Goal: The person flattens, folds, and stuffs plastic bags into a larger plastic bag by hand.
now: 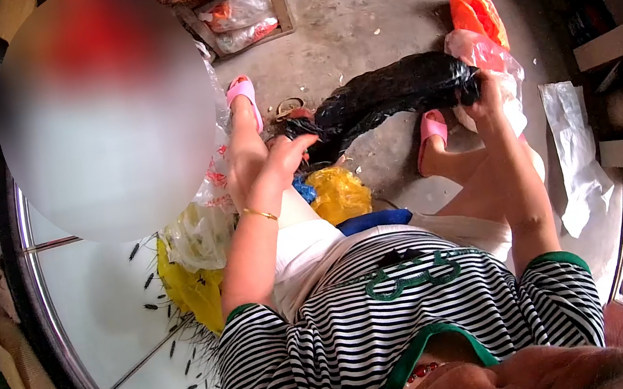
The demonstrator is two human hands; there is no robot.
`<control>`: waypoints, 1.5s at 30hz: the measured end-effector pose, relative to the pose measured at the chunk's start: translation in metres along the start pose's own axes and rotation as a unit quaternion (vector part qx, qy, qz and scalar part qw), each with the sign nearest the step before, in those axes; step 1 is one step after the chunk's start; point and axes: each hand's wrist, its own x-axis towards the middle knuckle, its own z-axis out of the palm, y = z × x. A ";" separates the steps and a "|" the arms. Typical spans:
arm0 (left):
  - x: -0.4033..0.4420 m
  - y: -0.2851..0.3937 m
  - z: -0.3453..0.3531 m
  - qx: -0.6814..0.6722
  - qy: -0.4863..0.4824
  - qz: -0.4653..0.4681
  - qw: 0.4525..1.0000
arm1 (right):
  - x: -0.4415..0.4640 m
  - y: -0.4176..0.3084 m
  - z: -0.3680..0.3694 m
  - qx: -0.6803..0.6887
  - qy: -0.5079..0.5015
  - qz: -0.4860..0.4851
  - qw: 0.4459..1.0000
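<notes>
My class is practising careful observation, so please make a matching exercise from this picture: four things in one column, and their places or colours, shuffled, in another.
Things
1. Black bag
2. Bracelet
3. Slippers
4. Orange bag

Places or colours
A. On the floor, beyond the right hand
B. Pink
C. Stretched between both hands
D. Around the wrist of the left hand

Right pairs: 1-C; 2-D; 3-B; 4-A

Bright centre, dark fisheye edges, upper-left blur.
</notes>
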 end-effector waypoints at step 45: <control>0.089 -0.010 0.006 -0.183 0.185 -0.110 0.959 | 0.168 0.030 0.024 -0.922 -0.062 -0.173 0.341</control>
